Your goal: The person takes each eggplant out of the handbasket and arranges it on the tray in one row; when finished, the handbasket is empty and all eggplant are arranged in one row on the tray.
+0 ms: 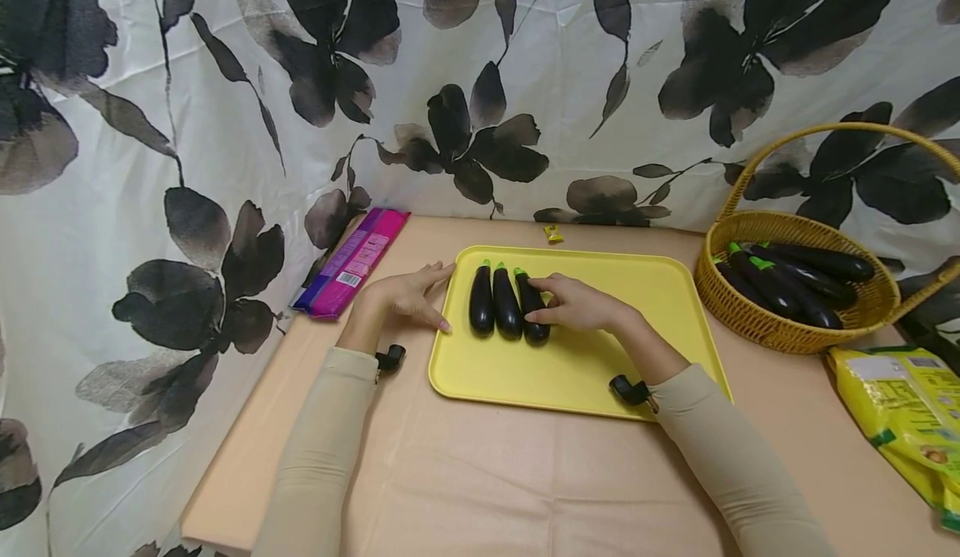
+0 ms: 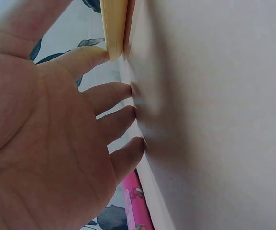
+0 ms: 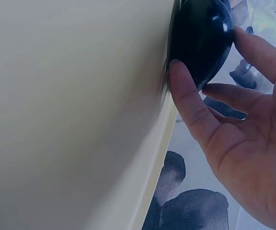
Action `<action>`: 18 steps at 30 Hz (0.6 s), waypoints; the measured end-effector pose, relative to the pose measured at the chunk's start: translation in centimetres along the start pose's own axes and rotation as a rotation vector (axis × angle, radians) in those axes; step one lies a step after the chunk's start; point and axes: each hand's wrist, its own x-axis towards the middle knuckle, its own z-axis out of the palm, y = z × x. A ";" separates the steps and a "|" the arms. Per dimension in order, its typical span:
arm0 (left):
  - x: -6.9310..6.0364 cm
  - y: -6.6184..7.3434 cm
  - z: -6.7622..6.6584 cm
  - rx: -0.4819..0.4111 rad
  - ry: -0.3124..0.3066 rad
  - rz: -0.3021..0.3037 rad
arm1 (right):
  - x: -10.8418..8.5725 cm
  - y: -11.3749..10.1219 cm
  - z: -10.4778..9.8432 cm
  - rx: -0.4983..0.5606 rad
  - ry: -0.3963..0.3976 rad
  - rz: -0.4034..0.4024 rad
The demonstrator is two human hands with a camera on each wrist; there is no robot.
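Note:
Two dark purple eggplants, a left one (image 1: 482,300) and a middle one (image 1: 507,305), lie side by side on a yellow tray (image 1: 600,378), green stem ends pointing away. My right hand (image 1: 581,303) holds a third eggplant (image 1: 529,297) beside them, and its fingers and thumb sit around the glossy eggplant (image 3: 200,43) in the right wrist view. At the tray's left edge is my left hand (image 1: 405,297), fingers spread. In the left wrist view one finger of the left hand (image 2: 56,129) touches the tray rim (image 2: 114,28), while the other fingertips rest on the table.
A wicker basket (image 1: 795,336) with several eggplants (image 1: 780,282) stands right of the tray. Before it lies a yellow bag (image 1: 900,415). A pink-purple packet (image 1: 352,265) is at the back left, a small yellow wrapper (image 1: 553,233) behind the tray. A floral curtain (image 1: 585,165) hangs behind.

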 end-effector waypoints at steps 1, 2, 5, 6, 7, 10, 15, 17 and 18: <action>0.0 0.0 0.0 0.002 0.001 -0.001 | 0.0 0.0 0.0 0.003 0.001 0.001; -0.1 0.1 0.0 0.003 0.001 -0.002 | -0.1 0.0 0.0 0.007 0.003 0.004; -0.1 0.2 0.0 0.003 0.000 -0.001 | -0.3 -0.2 -0.1 0.020 0.005 0.008; -0.1 0.2 0.0 0.003 0.000 -0.001 | -0.4 -0.2 -0.2 0.022 0.006 0.006; -0.1 0.2 0.0 0.002 0.000 0.000 | -0.4 -0.2 -0.3 0.025 0.007 0.005; -0.1 0.3 0.0 0.005 -0.003 0.000 | -0.7 -0.1 -0.5 0.028 0.022 -0.003; -0.2 0.4 -0.1 0.012 -0.003 -0.003 | -1.7 -0.3 -1.6 0.011 0.108 -0.031; -0.3 0.4 -0.1 0.011 -0.003 -0.005 | -2.3 -0.4 -2.3 -0.001 0.151 -0.044; -0.3 0.4 0.0 0.010 -0.003 -0.006 | -2.6 -0.4 -2.6 -0.005 0.172 -0.046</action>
